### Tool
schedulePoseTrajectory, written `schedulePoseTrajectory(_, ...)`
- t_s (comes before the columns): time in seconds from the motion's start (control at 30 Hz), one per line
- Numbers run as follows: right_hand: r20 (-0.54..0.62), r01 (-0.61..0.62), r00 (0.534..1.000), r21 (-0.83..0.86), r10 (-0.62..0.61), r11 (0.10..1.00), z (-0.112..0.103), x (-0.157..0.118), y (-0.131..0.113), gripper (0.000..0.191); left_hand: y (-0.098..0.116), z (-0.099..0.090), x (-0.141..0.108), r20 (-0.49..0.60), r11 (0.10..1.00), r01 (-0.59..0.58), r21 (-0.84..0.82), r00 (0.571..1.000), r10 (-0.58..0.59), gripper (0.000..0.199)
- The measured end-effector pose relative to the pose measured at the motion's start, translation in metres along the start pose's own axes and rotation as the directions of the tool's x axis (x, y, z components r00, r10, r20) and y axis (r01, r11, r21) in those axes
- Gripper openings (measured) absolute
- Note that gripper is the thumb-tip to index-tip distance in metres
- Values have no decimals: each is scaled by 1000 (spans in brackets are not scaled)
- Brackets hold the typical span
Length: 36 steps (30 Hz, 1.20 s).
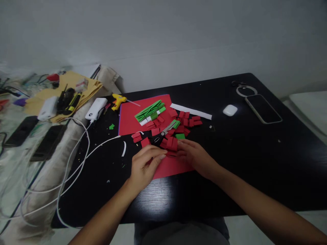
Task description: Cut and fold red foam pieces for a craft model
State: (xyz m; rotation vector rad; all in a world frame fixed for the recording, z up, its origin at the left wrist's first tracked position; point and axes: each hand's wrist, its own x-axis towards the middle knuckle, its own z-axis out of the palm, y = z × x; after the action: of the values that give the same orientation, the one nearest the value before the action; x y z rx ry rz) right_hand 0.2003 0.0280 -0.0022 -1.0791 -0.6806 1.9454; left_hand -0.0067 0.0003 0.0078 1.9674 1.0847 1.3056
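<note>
On the black table, my left hand (146, 165) has its thumb and forefinger together at the near edge of a folded red paper piece (172, 143). My right hand (195, 157) is at the right side of that same piece, its fingertips pressed to it. Under both hands lies a red sheet (176, 166). Scissors (167, 129) rest just beyond, among several folded red pieces (184, 115). Green folded paper strips (150, 110) lie on a farther red sheet (126, 119).
A yellow glue gun (119, 100), a white power bank (96, 108) and a white cable (88, 154) are at the left. A white paper strip (191, 110) lies beyond the pieces. At the right are a white case (230, 110) and a phone (263, 109).
</note>
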Motion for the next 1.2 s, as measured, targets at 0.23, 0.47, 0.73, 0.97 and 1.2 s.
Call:
schedulePoseTrajectory(0.23,24,131,991,-143,-129,981,-3,-3,1,31,-2,0,-5,72,991,132,-24,989,-130,25)
schedulePoseTrajectory(0.47,36,282,958,-309,-285,908,0,-6,7,21,-6,9,-2,141,926,362,-110,928,-346,28)
schedulePoseTrajectory(0.73,33,264,962,-384,-273,885,-2,-5,7,24,-10,9,-6,176,909,402,-107,908,-381,31)
schedulePoseTrajectory(0.97,134,282,958,-291,-253,914,1,-9,5,21,-11,10,-2,115,891,431,-140,901,-418,19)
schedulePoseTrajectory(1.2,67,291,956,-352,-286,889,0,-7,9,22,-8,9,-1,103,893,435,-113,899,-425,12)
